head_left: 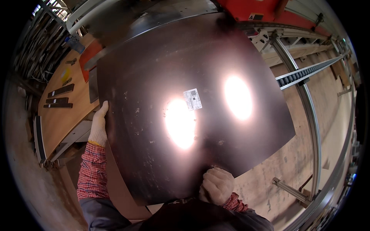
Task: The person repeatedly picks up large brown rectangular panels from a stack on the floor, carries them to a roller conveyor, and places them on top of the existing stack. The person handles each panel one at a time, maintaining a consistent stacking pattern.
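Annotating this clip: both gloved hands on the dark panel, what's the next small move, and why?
Probably lower the dark glossy panel toward the bed, level. The left hand grips its left edge and the right hand its near edge, so it hangs tilted above the roller rail.

A small white rectangular label (192,99) with dark print sits near the middle of the dark sheet (154,69), slightly tilted. A small white warning sticker (255,17) is on the red machine (250,7) past the sheet's far edge.
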`<action>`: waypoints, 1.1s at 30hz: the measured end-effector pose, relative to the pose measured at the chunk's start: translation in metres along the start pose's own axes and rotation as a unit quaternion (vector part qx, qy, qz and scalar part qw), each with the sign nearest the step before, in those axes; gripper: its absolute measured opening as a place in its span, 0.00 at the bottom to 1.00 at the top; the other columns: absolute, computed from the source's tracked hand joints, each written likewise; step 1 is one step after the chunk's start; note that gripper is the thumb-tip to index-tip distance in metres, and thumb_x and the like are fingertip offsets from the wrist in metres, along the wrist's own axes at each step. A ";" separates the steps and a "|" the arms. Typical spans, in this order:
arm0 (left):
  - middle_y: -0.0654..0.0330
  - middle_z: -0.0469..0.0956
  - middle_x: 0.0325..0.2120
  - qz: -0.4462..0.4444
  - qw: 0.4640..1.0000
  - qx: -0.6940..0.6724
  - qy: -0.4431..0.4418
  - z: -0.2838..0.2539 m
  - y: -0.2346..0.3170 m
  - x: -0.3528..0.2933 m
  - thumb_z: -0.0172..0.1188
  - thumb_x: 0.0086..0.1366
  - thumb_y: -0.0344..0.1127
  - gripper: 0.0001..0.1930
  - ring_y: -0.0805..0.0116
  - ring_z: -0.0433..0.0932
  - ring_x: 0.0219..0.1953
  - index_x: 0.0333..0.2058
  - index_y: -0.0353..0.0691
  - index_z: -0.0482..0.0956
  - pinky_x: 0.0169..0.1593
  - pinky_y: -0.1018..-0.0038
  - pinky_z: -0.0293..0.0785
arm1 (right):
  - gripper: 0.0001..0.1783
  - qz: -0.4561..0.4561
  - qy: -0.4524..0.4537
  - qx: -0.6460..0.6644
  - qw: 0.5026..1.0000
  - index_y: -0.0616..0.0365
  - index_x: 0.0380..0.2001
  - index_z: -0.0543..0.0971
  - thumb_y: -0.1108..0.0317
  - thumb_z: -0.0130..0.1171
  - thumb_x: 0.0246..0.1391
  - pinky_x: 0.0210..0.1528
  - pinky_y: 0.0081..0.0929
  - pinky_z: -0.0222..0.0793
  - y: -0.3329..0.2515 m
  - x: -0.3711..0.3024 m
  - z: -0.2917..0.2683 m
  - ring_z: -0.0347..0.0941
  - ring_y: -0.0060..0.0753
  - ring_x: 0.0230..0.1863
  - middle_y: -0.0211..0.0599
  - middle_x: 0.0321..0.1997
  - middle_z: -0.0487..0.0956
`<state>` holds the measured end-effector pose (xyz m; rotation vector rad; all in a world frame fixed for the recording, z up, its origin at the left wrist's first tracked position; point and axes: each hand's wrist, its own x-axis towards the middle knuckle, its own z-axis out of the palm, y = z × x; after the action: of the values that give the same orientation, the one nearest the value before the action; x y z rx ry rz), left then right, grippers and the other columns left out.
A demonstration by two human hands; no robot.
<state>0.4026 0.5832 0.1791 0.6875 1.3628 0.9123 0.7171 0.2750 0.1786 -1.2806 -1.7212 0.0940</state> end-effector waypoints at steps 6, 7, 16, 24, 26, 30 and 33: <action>0.56 0.84 0.46 -0.008 1.000 -0.008 -0.012 0.058 -0.004 -0.010 0.61 0.76 0.51 0.24 0.66 0.84 0.45 0.54 0.33 0.81 0.48 0.71 0.83 | 0.15 0.018 -0.012 0.011 1.000 0.64 0.32 0.79 0.77 0.68 0.35 0.33 0.39 0.82 0.038 -0.003 -0.037 0.82 0.45 0.32 0.44 0.35 0.82; 0.56 0.84 0.46 -0.007 1.000 -0.014 -0.013 0.069 -0.006 -0.010 0.61 0.76 0.52 0.24 0.66 0.84 0.45 0.54 0.33 0.81 0.47 0.70 0.84 | 0.15 0.008 0.012 0.004 1.000 0.64 0.32 0.79 0.77 0.67 0.35 0.33 0.39 0.82 0.046 -0.001 -0.043 0.82 0.45 0.32 0.44 0.35 0.82; 0.58 0.83 0.46 -0.021 0.999 -0.015 -0.030 0.164 -0.026 -0.003 0.58 0.77 0.52 0.23 0.68 0.83 0.42 0.54 0.35 0.79 0.46 0.71 0.85 | 0.13 -0.003 0.041 0.020 0.999 0.65 0.28 0.75 0.78 0.63 0.34 0.27 0.41 0.78 0.124 0.008 -0.117 0.78 0.47 0.25 0.46 0.28 0.79; 0.58 0.85 0.40 0.033 0.999 0.030 0.001 0.236 -0.056 0.020 0.60 0.76 0.54 0.25 0.71 0.83 0.35 0.51 0.34 0.80 0.39 0.72 0.83 | 0.12 0.023 0.134 -0.070 0.988 0.68 0.37 0.76 0.80 0.55 0.45 0.32 0.46 0.78 0.181 -0.005 -0.168 0.77 0.53 0.31 0.51 0.35 0.78; 0.57 0.85 0.40 0.052 0.997 0.061 0.004 0.263 -0.065 0.030 0.63 0.73 0.55 0.28 0.70 0.82 0.37 0.50 0.29 0.82 0.40 0.72 0.80 | 0.19 0.034 0.115 -0.110 0.987 0.67 0.49 0.74 0.79 0.52 0.53 0.39 0.48 0.78 0.195 -0.015 -0.188 0.77 0.53 0.36 0.52 0.44 0.79; 0.55 0.85 0.40 0.058 0.995 0.083 -0.002 0.337 -0.066 0.011 0.63 0.71 0.56 0.31 0.69 0.82 0.39 0.48 0.25 0.83 0.42 0.72 0.77 | 0.14 0.083 0.187 -0.111 0.973 0.73 0.50 0.78 0.77 0.50 0.66 0.56 0.48 0.74 0.222 -0.022 -0.211 0.78 0.55 0.47 0.59 0.48 0.82; 0.53 0.85 0.41 0.092 0.988 0.127 0.011 0.357 -0.074 0.028 0.63 0.71 0.56 0.32 0.63 0.81 0.40 0.47 0.23 0.83 0.47 0.67 0.76 | 0.14 0.088 0.222 -0.172 0.956 0.68 0.49 0.78 0.79 0.50 0.61 0.48 0.47 0.76 0.250 -0.021 -0.231 0.79 0.54 0.42 0.54 0.44 0.82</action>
<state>0.7654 0.6040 0.1418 1.0141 1.4668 0.9016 1.0564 0.2675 0.1519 -1.5668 -1.2670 -0.3806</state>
